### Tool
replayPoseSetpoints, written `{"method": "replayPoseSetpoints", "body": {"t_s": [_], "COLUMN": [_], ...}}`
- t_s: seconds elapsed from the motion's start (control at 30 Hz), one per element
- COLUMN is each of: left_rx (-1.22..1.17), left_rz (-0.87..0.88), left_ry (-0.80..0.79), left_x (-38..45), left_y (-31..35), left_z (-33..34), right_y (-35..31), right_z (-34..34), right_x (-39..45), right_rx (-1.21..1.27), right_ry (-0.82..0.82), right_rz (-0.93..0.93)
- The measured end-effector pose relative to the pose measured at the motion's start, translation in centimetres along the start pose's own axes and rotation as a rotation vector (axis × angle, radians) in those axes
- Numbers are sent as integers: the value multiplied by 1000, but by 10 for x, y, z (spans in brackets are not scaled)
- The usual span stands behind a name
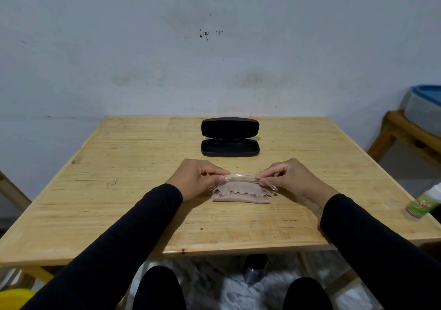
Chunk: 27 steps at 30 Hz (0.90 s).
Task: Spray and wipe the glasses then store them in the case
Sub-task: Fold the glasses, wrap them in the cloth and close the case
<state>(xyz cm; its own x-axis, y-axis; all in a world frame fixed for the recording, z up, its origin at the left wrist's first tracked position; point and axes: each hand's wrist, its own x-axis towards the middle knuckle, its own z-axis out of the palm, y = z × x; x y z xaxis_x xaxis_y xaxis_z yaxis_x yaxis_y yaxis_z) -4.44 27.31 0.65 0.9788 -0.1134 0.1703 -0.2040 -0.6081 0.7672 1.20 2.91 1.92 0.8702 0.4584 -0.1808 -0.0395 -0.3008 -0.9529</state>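
Two hands meet over the middle of the wooden surface (100, 190), both arms in black sleeves. The left hand (198, 180) is curled, its thumb and fingertips pinching the left end of a pair of clear-framed glasses (241, 176). The frame is so transparent that I can only make out its upper edge and the ends of its arms; it seems to be held just above, or touching, a folded brownish-pink cloth (241, 195) with a wavy edge that lies flat on the surface directly under the hands. The right hand (292, 180) mirrors the left, fingers bent and pinching the right end of the glasses near the hinge, where one clear arm sticks out toward the right.

Beyond the hands, toward the wall, a black hard-shell glasses case (230, 136) sits open, lid tilted up at the back and the tray facing forward, well apart from the cloth. Far right, at the surface's edge, a small bottle (423, 205) with a green label lies tilted, only partly in view. Further right, beside the surface, a wooden stand (405, 130) carries a grey tub with a blue lid (424, 104).
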Motion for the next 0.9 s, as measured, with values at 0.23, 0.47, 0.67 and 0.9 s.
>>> {"method": "replayPoseSetpoints", "body": {"t_s": [0.23, 0.47, 0.67, 0.9], "left_rx": [26, 84, 76, 194], "left_rz": [-61, -94, -72, 83], "left_ry": [143, 112, 247, 439], "left_x": [-9, -17, -6, 41], "left_y": [4, 3, 6, 9], "left_z": [3, 5, 2, -20], "right_y": [-1, -3, -19, -47], "right_z": [-5, 3, 1, -10], "right_x": [-9, -13, -1, 46], "right_rx": [121, -144, -344, -444], "right_ry": [63, 70, 126, 263], "right_rz": [-16, -21, -127, -282]}}
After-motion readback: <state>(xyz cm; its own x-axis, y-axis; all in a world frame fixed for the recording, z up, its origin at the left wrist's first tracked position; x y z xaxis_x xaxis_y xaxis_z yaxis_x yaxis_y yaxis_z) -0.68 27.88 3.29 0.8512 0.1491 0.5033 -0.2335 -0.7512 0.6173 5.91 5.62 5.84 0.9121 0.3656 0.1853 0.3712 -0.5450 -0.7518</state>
